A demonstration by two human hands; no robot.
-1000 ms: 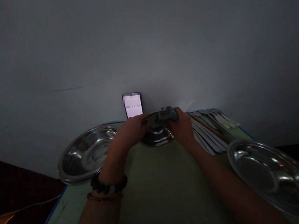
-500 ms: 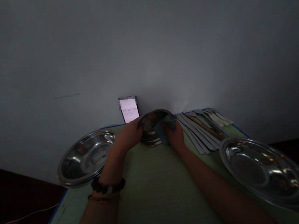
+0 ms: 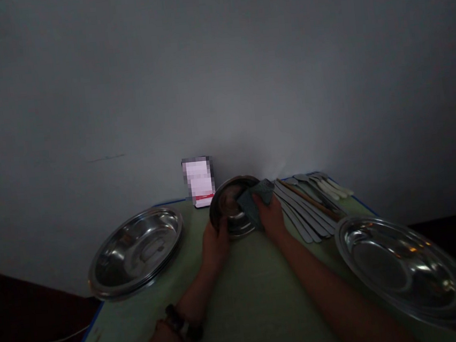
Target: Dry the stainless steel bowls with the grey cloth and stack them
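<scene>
A round metal bowl (image 3: 231, 205) is tilted with its inside facing me, near the far edge of the table. My left hand (image 3: 215, 240) grips its lower left rim, thumb on the inner side. In my right hand (image 3: 270, 215) is a grey-green cloth (image 3: 251, 203), bunched over the bowl's right rim and partly inside it. The fingers of the right hand are mostly hidden by the cloth.
Stacked metal basins (image 3: 135, 255) stand at the left, and another metal basin (image 3: 407, 272) at the right. Several utensils (image 3: 308, 209) lie in a row at the back right. A phone (image 3: 199, 179) leans on the wall behind the green table (image 3: 248, 298).
My left hand has shifted from the bowl's upper left side to its lower left rim. The bowl faces me more now. The cloth stays in my right hand at the right rim.
</scene>
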